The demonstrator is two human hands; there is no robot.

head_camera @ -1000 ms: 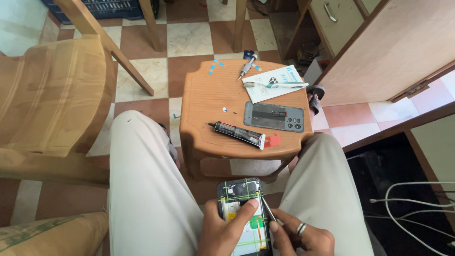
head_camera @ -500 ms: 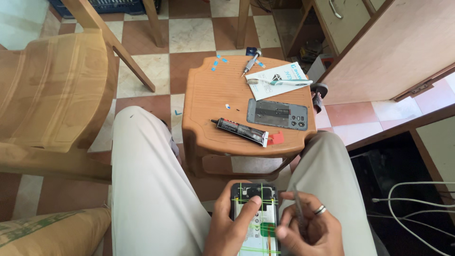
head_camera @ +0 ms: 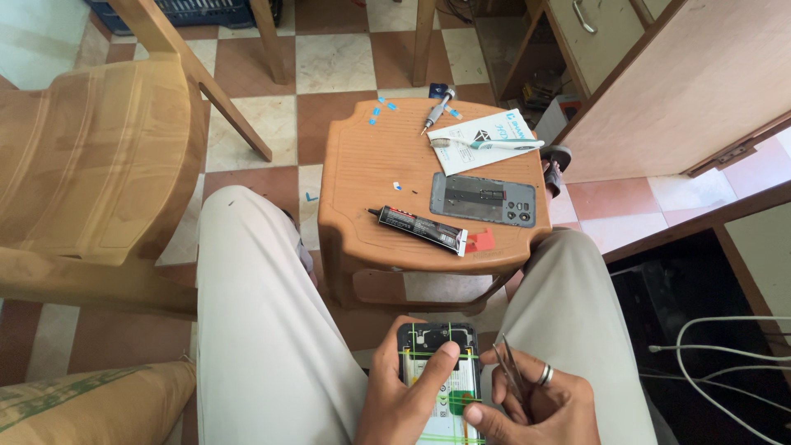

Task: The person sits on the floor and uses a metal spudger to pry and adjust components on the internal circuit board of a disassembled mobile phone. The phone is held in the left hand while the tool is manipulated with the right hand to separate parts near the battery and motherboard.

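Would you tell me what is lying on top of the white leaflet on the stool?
A toothbrush with a white and teal handle lies across the white leaflet on the brown plastic stool. Whatever the leaflet covers on the stool cannot be seen.

The one camera sits on my head and looks steeply down past my knees, so my left hand (head_camera: 404, 395) and right hand (head_camera: 531, 404) lie nearest it, at the bottom edge of the view. Straight ahead of my grip, farther from the lens, the plastic stool (head_camera: 371, 181) fills the middle. Beyond it the checkered floor (head_camera: 329, 62) runs to the top edge, with the chair (head_camera: 91, 156) off to my grip's left and the wooden cabinet (head_camera: 700, 74) off to its right.
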